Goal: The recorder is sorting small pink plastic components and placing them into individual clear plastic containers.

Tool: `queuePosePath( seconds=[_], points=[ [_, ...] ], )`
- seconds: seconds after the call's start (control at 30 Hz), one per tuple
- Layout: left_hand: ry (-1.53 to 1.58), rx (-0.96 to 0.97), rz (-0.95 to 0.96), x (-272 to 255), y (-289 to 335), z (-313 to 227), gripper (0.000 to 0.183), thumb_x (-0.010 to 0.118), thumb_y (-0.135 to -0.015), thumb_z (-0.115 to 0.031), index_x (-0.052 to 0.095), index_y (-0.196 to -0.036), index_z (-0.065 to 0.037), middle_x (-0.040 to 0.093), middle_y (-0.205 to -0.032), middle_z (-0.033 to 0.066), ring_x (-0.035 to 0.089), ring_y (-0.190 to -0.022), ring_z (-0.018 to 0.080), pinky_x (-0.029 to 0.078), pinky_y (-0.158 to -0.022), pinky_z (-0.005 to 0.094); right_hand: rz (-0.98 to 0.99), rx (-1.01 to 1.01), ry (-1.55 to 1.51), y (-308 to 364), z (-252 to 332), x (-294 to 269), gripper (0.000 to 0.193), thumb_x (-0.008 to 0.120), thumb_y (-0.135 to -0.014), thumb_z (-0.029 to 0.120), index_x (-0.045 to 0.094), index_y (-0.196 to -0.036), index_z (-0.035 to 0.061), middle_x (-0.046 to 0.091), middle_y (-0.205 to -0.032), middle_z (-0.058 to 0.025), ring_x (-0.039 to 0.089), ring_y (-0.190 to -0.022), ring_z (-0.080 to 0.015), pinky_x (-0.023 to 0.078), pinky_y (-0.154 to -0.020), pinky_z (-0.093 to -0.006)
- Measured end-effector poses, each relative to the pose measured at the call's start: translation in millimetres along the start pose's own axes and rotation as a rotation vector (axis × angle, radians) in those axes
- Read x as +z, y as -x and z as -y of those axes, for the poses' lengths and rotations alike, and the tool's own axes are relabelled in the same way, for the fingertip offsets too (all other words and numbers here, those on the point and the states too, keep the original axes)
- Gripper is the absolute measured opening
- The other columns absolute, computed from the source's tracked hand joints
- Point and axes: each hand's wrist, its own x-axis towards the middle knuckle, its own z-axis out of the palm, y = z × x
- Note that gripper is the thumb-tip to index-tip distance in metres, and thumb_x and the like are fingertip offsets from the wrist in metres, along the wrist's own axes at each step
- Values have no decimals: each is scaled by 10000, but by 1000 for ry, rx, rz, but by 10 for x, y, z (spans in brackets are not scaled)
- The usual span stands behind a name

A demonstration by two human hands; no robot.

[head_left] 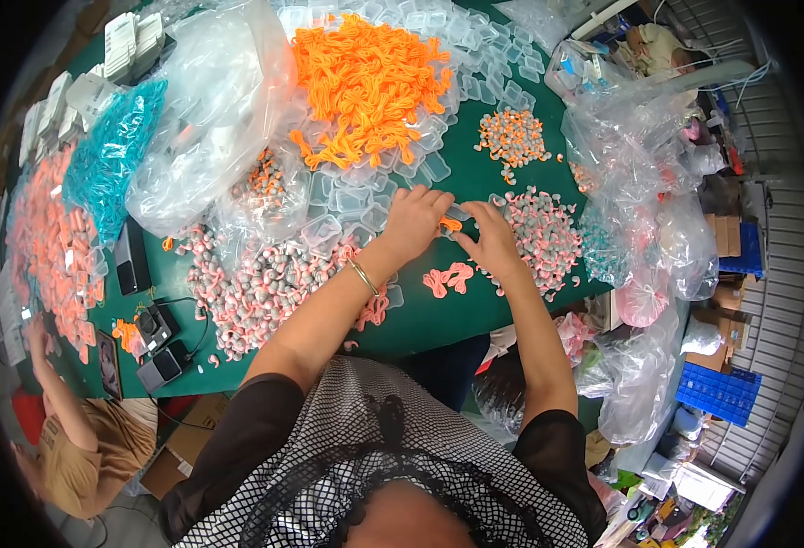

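Observation:
My left hand and my right hand meet over the middle of the table. Between their fingertips lies a small orange cord bundle, which seems to sit in a small clear plastic box mostly hidden by the fingers. The left fingers are bent over its left side; my right thumb and forefinger pinch from the right. Just below, pink cord bundles rest on the green table. A heap of grey-and-pink small pieces is beside my right hand. Open clear boxes lie near the left one.
A large pile of orange cord bundles fills the far side. More grey-and-pink pieces and a big clear bag are at left. Grey-and-orange pieces lie far right, near plastic bags. Another person sits at the lower left.

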Motion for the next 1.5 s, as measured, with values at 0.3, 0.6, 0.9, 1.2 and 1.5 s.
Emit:
queuePosePath(
  seconds=[0.3,0.6,0.9,1.2,1.5],
  points=[
    [-7,118,57,13,-68,76,174,703,-730,-219,646,-864,-124,611,-846,17,553,-835,213,357,-713,369,-69,-131,103,16,-6,187,394,679,-730,-1,544,-1101,11,567,-1040,-150,556,-969,-341,480,-803,-403],
    [249,207,-14,-525,62,-3,199,690,-756,-222,660,-849,-48,590,-762,113,565,-780,317,449,-706,407,-67,-103,-96,47,590,-184,231,639,-777,-6,594,-1004,3,579,-913,-151,578,-827,-338,475,-712,-384],
    [8,95,-455,-1956,237,197,171,725,-772,-178,672,-893,-70,651,-857,104,628,-697,263,500,-618,353,-237,-121,-350,-197,1471,-269,417,654,-786,1,547,-1188,18,532,-1229,-133,575,-1053,-251,489,-818,-351],
    [-445,-618,-477,-2642,519,2023,235,626,-860,-288,686,-977,-94,653,-969,131,641,-801,318,509,-696,403,-271,14,-329,-43,952,15,153,592,-829,-42,666,-954,8,612,-1026,-101,599,-884,-166,497,-676,-249],
    [-120,-230,-589,-2543,246,1161,208,609,-797,-73,655,-999,-67,646,-916,125,624,-758,318,502,-679,414,-234,160,40,-475,89,418,245,654,-778,57,633,-1022,67,606,-1061,-129,590,-974,-298,487,-826,-382]
  ],
)
